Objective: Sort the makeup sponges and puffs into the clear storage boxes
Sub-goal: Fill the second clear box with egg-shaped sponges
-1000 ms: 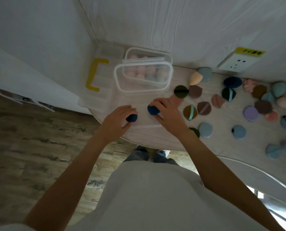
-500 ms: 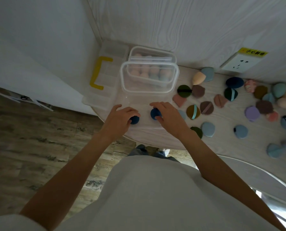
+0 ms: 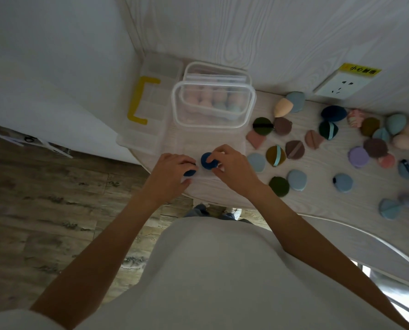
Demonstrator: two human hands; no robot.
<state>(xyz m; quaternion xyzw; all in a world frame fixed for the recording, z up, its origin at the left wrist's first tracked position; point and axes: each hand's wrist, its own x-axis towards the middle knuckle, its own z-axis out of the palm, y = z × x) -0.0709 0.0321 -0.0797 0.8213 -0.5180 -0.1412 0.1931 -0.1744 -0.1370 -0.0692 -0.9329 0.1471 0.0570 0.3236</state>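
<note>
Both hands work at the near edge of the table (image 3: pixel 317 206), just in front of the clear box (image 3: pixel 214 103). The right hand (image 3: pixel 232 166) pinches a round dark-blue puff (image 3: pixel 208 161) between thumb and curled fingers, the puff's flat face turned up toward the camera. The left hand (image 3: pixel 172 171) is curled over a second dark puff (image 3: pixel 189 173) — only its lower edge shows under the fingers, which close down on it against the tabletop. The two hands are near each other, not touching.

The clear box stands upright with pink and pale-blue sponges (image 3: pixel 213 100) visible through its wall; a second clear box (image 3: pixel 216 72) sits right behind it. To their left lies a flat clear case (image 3: pixel 151 115) with a yellow handle (image 3: pixel 140 100), hanging partly over the table's corner.

Right of the hands, loose puffs are scattered over the table — an olive one with a blue strap (image 3: pixel 276 156), a brown one (image 3: pixel 294 149), a pale-blue one (image 3: pixel 256 162), a dark-green one (image 3: pixel 279 186). A peach teardrop sponge (image 3: pixel 283 107) lies near the wall, below a socket (image 3: pixel 341 85).
</note>
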